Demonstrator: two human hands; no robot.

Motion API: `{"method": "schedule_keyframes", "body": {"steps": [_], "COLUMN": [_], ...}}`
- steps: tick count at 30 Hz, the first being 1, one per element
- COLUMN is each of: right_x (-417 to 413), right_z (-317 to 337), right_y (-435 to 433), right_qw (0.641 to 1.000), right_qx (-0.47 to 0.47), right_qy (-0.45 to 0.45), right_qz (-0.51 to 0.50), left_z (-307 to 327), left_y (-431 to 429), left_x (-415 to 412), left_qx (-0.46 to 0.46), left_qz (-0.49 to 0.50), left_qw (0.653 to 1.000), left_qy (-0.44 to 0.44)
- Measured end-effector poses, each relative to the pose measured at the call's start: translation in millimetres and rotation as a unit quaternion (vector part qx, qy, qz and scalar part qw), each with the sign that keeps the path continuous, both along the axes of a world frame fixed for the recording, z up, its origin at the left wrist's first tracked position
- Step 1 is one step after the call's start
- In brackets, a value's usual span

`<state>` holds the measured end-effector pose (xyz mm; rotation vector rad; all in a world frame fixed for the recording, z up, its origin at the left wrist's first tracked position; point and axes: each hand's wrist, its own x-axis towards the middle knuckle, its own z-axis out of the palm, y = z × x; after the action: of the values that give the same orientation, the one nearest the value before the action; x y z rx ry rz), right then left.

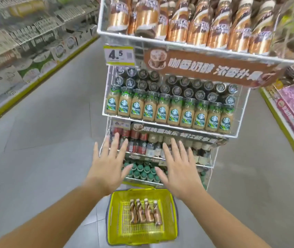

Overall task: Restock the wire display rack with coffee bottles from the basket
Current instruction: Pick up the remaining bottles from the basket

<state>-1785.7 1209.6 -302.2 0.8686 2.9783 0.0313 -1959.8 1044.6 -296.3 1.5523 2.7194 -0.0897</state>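
A yellow-green plastic basket [167,231] stands on the floor at the foot of a white wire display rack [105,115]. Several brown coffee bottles [145,213] lie side by side in it. The rack's top tier [160,35] holds the same brown bottles; lower tiers hold green-labelled glass bottles [174,113]. My left hand [108,163] and my right hand [177,167] hover above the basket in front of the lower tiers, palms down, fingers spread, holding nothing.
A price tag reading 4.5 [119,55] and a brown banner [212,68] hang under the top tier. Shelves of boxed goods [26,43] line the left of the aisle, more shelving [292,108] the right. Grey tiled floor [53,122] lies between.
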Motion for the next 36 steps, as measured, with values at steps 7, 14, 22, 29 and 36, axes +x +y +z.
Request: {"method": "schedule_keyframes", "body": {"steps": [7,14,22,29,36], "right_x": [38.8,80.2,105.7,88.0,81.8], "right_z": [-167.7,-385.3,-591.7,-708.9,-776.1], "right_y": [-14.8,-25.4,-21.2,15.1,22.7], "right_qw": [0.994,0.978,0.959,0.935,0.939], "right_qx": [-0.072,-0.154,-0.222,-0.268,-0.275], "right_qy": [-0.080,-0.139,-0.174,-0.220,-0.176], "right_qz": [-0.018,-0.011,-0.020,-0.068,-0.105], "left_z": [-186.5,-399.3,-611.4,-733.5,-788.9], "left_y": [2.4,-16.9,-27.9,-4.4,13.2], "left_x": [18.6,66.3,91.1,80.8,77.3], "left_qx": [-0.046,-0.111,-0.194,-0.220,-0.168], "left_qz": [-0.024,0.010,0.060,0.115,0.187], "left_qw": [0.998,0.987,0.967,0.949,0.921], "left_qy": [-0.047,-0.114,-0.157,-0.196,-0.298]}}
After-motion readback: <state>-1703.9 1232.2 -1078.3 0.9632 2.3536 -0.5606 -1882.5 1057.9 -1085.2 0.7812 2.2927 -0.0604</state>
